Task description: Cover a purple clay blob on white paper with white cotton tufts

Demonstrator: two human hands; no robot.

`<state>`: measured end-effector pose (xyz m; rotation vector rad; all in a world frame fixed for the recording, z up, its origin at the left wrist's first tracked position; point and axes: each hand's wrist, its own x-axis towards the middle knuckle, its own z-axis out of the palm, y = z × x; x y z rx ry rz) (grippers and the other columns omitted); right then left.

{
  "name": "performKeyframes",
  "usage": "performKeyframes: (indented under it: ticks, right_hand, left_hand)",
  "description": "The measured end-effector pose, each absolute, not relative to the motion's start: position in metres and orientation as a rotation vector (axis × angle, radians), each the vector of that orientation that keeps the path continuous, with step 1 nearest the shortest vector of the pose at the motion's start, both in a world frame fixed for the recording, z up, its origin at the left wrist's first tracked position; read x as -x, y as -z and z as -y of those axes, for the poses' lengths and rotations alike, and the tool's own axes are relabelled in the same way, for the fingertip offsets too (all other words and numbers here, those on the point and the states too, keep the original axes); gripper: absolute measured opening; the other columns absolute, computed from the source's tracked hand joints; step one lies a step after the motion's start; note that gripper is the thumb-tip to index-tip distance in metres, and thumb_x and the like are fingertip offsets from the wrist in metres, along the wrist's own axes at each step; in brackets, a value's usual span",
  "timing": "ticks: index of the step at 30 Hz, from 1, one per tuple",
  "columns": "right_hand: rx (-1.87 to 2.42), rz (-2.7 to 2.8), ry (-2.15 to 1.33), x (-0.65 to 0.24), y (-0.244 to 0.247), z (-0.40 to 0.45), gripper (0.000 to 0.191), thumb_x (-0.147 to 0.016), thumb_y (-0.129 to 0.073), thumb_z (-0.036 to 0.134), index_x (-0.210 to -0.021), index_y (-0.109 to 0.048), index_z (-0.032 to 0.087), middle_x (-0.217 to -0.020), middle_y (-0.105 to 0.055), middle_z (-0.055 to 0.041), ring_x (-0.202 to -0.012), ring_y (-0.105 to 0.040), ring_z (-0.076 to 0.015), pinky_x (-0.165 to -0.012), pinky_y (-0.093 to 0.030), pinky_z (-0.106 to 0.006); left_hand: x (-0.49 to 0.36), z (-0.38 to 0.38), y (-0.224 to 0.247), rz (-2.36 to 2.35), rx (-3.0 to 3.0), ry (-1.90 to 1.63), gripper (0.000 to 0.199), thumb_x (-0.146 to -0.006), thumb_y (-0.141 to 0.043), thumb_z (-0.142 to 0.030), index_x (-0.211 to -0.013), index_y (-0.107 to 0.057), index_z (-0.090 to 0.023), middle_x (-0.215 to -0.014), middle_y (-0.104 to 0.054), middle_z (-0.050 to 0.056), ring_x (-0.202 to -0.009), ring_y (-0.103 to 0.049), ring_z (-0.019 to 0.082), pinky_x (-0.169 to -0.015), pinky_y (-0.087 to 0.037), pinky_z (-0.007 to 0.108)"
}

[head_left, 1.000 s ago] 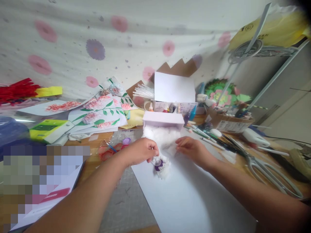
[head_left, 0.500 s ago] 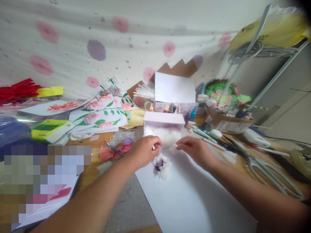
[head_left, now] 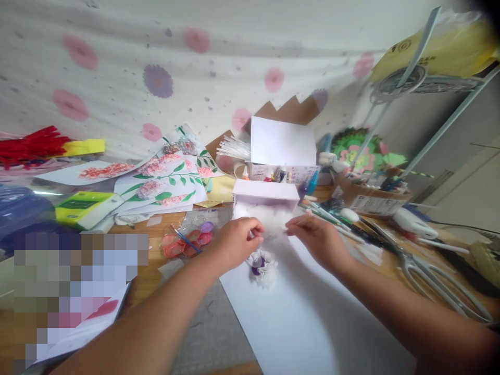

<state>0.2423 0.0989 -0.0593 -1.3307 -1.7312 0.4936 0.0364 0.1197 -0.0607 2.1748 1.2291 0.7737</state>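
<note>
On the left of the worktop (head_left: pixel 145 245), painted flower sheets (head_left: pixel 156 182) lie far and a coral-and-purple palette (head_left: pixel 189 242) lies nearer. Left hand (head_left: pixel 238 244): fingers curled, thumb and forefinger close together; grip contents cannot be told. Just nearer, the ruffled white piece (head_left: pixel 265 273) with purple centre rests on the white sheet (head_left: pixel 300 317). Beyond, between the hands, white fluff (head_left: pixel 275 214) shows at the near side of the white box (head_left: pixel 265 190). Right hand (head_left: pixel 322 245): fingertips nearly together beside the fluff; hold cannot be told. Far right: scissors (head_left: pixel 409 262)
</note>
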Motion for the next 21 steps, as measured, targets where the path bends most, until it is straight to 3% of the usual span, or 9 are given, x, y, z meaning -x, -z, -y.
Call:
performKeyframes:
  ticks: [8,14,21]
  right_hand:
    - [1.022,1.401,-1.039,-0.230,0.042,-0.088,0.017,-0.071,-0.066,0.031,-0.066,-0.064,0.016,-0.078,-0.065,-0.0030,-0.069,-0.065,-0.0162,-0.069,-0.053,-0.032]
    - [0.971,1.388,-1.051,-0.222,0.044,-0.088,0.019,-0.069,-0.068,0.034,-0.062,-0.063,0.017,-0.076,-0.066,-0.0019,-0.067,-0.064,-0.0154,-0.067,-0.053,-0.033]
    - [0.979,1.353,-1.032,-0.222,0.047,-0.092,0.017,-0.070,-0.067,0.033,-0.064,-0.065,0.017,-0.078,-0.064,-0.0029,-0.069,-0.063,-0.0151,-0.070,-0.054,-0.033]
  left_hand:
    - [-0.039,-0.115,0.056,-1.051,-1.935,-0.874,0.038,-0.075,-0.057,-0.033,-0.112,-0.052,-0.025,-0.111,-0.057,0.003,-0.086,-0.054,0.016,-0.072,-0.043,0.027]
    - [-0.039,-0.120,0.061,-0.970,-1.805,-0.809,0.017,-0.077,-0.052,-0.033,-0.079,-0.057,-0.017,-0.071,-0.057,-0.001,-0.063,-0.049,0.012,-0.057,-0.037,0.022]
    - [-0.039,-0.124,0.068,-0.963,-1.736,-0.821,0.014,-0.071,-0.057,-0.027,-0.081,-0.051,-0.019,-0.067,-0.051,-0.004,-0.058,-0.047,0.009,-0.053,-0.035,0.020]
